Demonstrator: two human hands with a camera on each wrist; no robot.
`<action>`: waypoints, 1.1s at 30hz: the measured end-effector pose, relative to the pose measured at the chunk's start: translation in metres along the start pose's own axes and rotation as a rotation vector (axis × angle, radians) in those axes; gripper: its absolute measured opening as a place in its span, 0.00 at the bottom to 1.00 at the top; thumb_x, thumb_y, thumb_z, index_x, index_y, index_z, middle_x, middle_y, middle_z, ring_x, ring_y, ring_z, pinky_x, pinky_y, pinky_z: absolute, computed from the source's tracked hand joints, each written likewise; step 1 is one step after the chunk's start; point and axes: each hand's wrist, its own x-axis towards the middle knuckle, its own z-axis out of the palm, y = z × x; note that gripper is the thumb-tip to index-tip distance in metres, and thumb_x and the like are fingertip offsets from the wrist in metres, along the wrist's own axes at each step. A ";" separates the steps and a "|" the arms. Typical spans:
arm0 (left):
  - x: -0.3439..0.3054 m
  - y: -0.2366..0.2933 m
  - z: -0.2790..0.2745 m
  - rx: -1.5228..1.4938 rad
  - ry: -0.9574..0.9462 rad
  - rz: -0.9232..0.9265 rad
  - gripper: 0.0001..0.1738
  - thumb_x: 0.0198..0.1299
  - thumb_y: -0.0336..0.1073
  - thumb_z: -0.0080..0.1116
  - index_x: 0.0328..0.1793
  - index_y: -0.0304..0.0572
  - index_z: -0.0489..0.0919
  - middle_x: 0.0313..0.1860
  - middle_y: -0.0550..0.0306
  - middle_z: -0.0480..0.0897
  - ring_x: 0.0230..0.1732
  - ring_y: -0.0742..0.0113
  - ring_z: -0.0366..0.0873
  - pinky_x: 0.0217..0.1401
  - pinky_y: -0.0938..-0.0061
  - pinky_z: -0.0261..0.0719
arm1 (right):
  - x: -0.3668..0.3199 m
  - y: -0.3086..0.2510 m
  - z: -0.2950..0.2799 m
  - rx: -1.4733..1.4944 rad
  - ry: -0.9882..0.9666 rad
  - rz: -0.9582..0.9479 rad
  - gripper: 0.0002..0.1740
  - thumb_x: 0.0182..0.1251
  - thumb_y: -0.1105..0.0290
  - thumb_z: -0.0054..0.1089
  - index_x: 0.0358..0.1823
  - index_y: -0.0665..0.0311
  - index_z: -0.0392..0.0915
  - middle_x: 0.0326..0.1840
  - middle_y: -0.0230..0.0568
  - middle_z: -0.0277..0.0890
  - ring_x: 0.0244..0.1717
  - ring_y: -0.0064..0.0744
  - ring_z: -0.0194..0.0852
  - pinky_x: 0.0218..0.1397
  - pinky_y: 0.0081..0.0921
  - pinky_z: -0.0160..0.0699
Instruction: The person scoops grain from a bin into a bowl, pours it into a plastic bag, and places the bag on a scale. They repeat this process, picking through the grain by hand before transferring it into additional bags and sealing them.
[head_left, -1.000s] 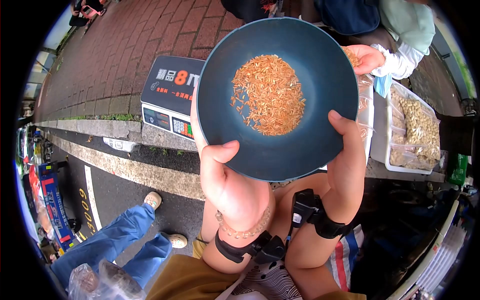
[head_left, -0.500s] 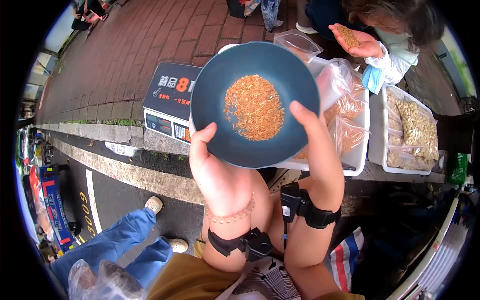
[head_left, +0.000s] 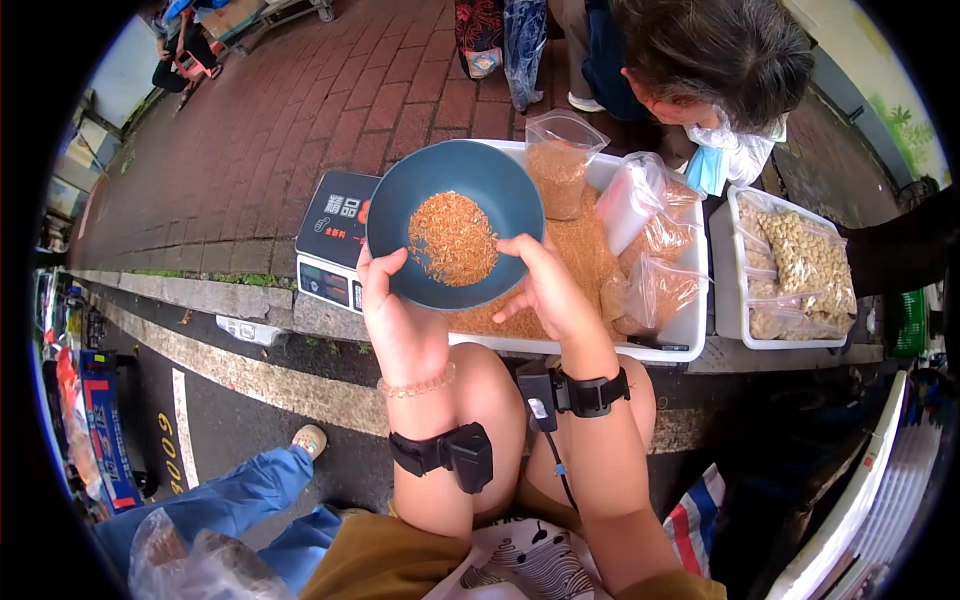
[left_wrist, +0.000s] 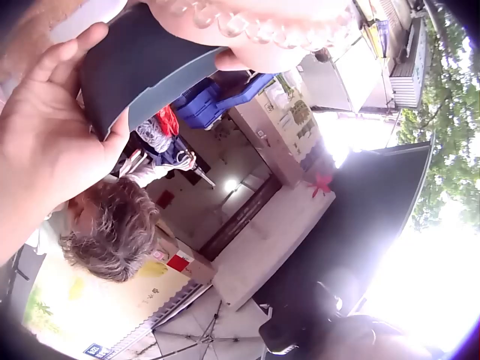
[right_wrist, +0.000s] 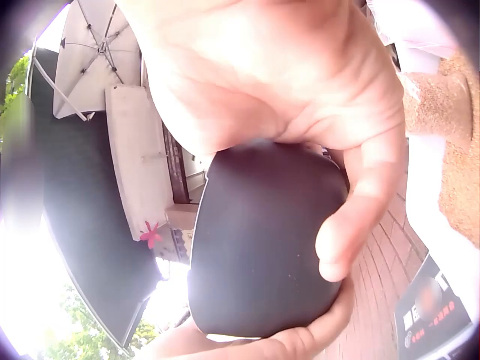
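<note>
A dark teal bowl (head_left: pixel 510 190) is held over the left part of a white tray, a heap of reddish-brown rice-like grain (head_left: pixel 452 240) in its bottom. My left hand (head_left: pixel 400 320) grips its near left side, thumb at the rim and the other fingers beneath. My right hand (head_left: pixel 560 300) holds the right side, thumb tip over the rim and fingers lower down, apart from one another. From the right wrist view, the bowl's dark underside (right_wrist: pixel 262 240) shows between both hands, a bent right finger against it.
The white tray (head_left: pixel 697 290) holds loose brown grain and several clear bags. Left of it stands a scale (head_left: pixel 325 225); to the right, a white bin (head_left: pixel 735 300) with bagged pale nuts. A person (head_left: pixel 715 60) leans in across the tray. Blue trouser legs (head_left: pixel 210 495) are at lower left.
The bowl has come down and slightly left in the head view, uncovering more of the tray. The right fingers have spread a little. The person opposite has leaned in, and their grain-filled palm has left view.
</note>
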 end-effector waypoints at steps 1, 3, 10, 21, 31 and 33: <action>0.001 0.004 -0.001 0.013 -0.032 -0.114 0.24 0.54 0.37 0.50 0.58 0.40 0.67 0.55 0.53 0.73 0.58 0.58 0.69 0.61 0.57 0.64 | 0.003 0.000 -0.004 -0.007 -0.008 -0.008 0.36 0.57 0.56 0.49 0.67 0.56 0.49 0.51 0.51 0.67 0.25 0.35 0.77 0.15 0.22 0.75; -0.001 0.017 0.001 0.010 -0.165 -0.232 0.27 0.54 0.40 0.50 0.60 0.38 0.64 0.56 0.51 0.72 0.57 0.56 0.70 0.54 0.52 0.73 | 0.011 -0.005 -0.011 0.028 -0.031 0.112 0.32 0.58 0.52 0.46 0.62 0.57 0.55 0.39 0.46 0.73 0.22 0.31 0.75 0.13 0.18 0.67; 0.027 0.005 -0.030 0.284 -0.279 -0.398 0.37 0.49 0.20 0.38 0.67 0.52 0.47 0.59 0.45 0.62 0.53 0.48 0.73 0.39 0.48 0.84 | 0.020 -0.003 -0.015 -0.217 0.098 0.021 0.33 0.59 0.51 0.43 0.64 0.57 0.54 0.33 0.44 0.73 0.23 0.27 0.74 0.13 0.18 0.64; 0.114 -0.018 0.014 0.615 -0.189 -0.179 0.40 0.46 0.14 0.34 0.67 0.47 0.42 0.59 0.40 0.62 0.52 0.42 0.74 0.36 0.53 0.87 | 0.026 0.008 -0.004 -0.559 0.524 -0.501 0.34 0.62 0.63 0.51 0.66 0.69 0.49 0.65 0.56 0.39 0.63 0.57 0.52 0.67 0.42 0.51; 0.220 -0.096 0.066 0.665 -0.300 0.055 0.39 0.52 0.16 0.40 0.69 0.52 0.44 0.64 0.43 0.57 0.56 0.45 0.71 0.36 0.59 0.87 | 0.018 -0.001 -0.011 -0.295 0.566 -0.469 0.27 0.59 0.74 0.51 0.61 0.59 0.58 0.58 0.43 0.45 0.48 0.29 0.58 0.57 0.29 0.61; 0.235 -0.111 0.070 0.709 -0.331 0.134 0.41 0.53 0.17 0.42 0.70 0.56 0.42 0.66 0.44 0.55 0.58 0.45 0.70 0.36 0.58 0.87 | 0.015 -0.006 -0.016 -0.222 0.533 -0.383 0.26 0.59 0.75 0.50 0.60 0.60 0.59 0.57 0.42 0.46 0.48 0.28 0.58 0.57 0.28 0.61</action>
